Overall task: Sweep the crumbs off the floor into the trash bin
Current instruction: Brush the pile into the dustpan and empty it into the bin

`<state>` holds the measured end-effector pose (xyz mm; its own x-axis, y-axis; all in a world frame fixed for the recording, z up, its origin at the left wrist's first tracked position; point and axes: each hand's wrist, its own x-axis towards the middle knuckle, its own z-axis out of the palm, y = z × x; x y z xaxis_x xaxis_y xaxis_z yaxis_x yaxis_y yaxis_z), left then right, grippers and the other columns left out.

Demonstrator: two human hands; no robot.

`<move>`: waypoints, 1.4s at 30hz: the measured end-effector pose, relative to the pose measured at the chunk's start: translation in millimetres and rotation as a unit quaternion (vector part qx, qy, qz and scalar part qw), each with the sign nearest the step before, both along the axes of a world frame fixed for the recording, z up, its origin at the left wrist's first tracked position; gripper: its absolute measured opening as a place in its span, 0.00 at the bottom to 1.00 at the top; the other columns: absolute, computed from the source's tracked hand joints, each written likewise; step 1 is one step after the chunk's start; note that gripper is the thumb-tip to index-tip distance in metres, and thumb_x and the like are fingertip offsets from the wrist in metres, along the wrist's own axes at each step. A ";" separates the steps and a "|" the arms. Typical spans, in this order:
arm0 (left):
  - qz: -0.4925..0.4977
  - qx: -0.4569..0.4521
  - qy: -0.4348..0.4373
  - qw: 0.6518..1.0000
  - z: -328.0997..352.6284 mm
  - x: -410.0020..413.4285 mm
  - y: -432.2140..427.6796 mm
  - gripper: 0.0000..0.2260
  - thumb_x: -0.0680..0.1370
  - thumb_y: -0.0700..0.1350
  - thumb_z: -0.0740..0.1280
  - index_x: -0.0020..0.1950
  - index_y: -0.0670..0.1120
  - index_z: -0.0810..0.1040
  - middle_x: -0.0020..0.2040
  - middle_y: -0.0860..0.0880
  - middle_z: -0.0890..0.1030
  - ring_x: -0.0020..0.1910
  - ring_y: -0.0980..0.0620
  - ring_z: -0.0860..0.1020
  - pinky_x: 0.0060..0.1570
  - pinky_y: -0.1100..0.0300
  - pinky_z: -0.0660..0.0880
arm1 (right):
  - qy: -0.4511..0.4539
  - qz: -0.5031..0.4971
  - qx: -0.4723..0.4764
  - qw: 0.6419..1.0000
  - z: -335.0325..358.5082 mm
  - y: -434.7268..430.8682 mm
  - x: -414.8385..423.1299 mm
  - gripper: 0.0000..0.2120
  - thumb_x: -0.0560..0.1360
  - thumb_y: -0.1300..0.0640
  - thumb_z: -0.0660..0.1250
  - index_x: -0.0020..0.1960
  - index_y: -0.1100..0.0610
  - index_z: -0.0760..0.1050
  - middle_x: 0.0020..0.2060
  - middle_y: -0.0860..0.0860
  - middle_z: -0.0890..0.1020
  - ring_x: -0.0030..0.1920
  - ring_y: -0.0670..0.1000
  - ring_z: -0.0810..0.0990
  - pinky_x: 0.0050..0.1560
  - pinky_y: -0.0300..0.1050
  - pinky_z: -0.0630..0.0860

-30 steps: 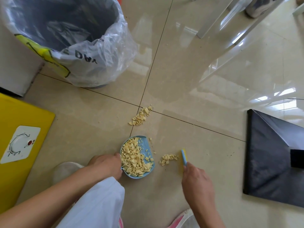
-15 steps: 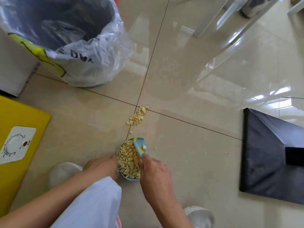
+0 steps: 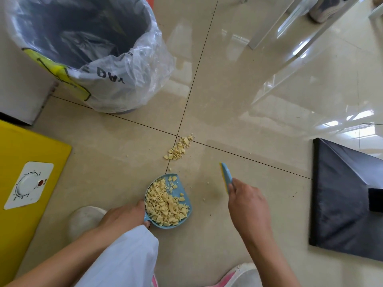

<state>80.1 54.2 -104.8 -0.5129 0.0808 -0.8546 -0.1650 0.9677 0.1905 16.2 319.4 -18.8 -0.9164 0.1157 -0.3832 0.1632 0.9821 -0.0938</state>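
Beige glossy floor tiles (image 3: pixel 238 112) surround you. Your left hand (image 3: pixel 124 214) grips the blue dustpan (image 3: pixel 182 190), which lies flat and is heaped with pale yellow crumbs (image 3: pixel 165 206). Your right hand (image 3: pixel 246 201) clenches the blue-and-yellow brush (image 3: pixel 225 176), right of the pan. A loose crumb pile (image 3: pixel 179 149) lies farther off, at the tile joint. Far left stands the bag-lined trash bin (image 3: pixel 116 79); a black panel (image 3: pixel 342 195) lies right.

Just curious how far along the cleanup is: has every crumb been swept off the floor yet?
No, a small pile of crumbs lies on the floor beyond the blue dustpan.
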 end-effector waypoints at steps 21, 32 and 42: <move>0.027 0.082 0.050 0.995 46.0 -16.5 -14.7 0.14 0.77 0.61 0.61 0.56 0.55 0.63 0.47 0.50 0.81 0.50 0.44 0.82 0.43 0.54 0.76 | -0.015 0.103 -0.138 0.985 50.1 -76.7 33.4 0.11 0.84 0.46 0.52 0.59 0.48 0.70 0.35 0.47 0.73 0.36 0.51 0.74 0.38 0.49 0.72; 0.142 0.193 0.101 0.966 203.4 -66.9 -68.9 0.19 0.76 0.66 0.63 0.66 0.70 0.64 0.56 0.66 0.79 0.54 0.64 0.77 0.53 0.65 0.75 | 0.225 0.016 -0.334 0.915 179.8 -86.4 -34.8 0.09 0.75 0.41 0.66 0.54 0.28 0.77 0.38 0.33 0.83 0.39 0.41 0.80 0.41 0.25 0.71; 0.291 0.098 0.284 0.908 250.4 -127.2 -120.6 0.07 0.77 0.63 0.64 0.47 0.61 0.71 0.36 0.51 0.81 0.25 0.53 0.80 0.32 0.57 0.79 | 0.122 0.000 -0.643 0.756 153.9 -189.2 -128.0 0.12 0.79 0.49 0.64 0.56 0.36 0.83 0.28 0.38 0.74 0.32 0.41 0.70 0.36 0.37 0.71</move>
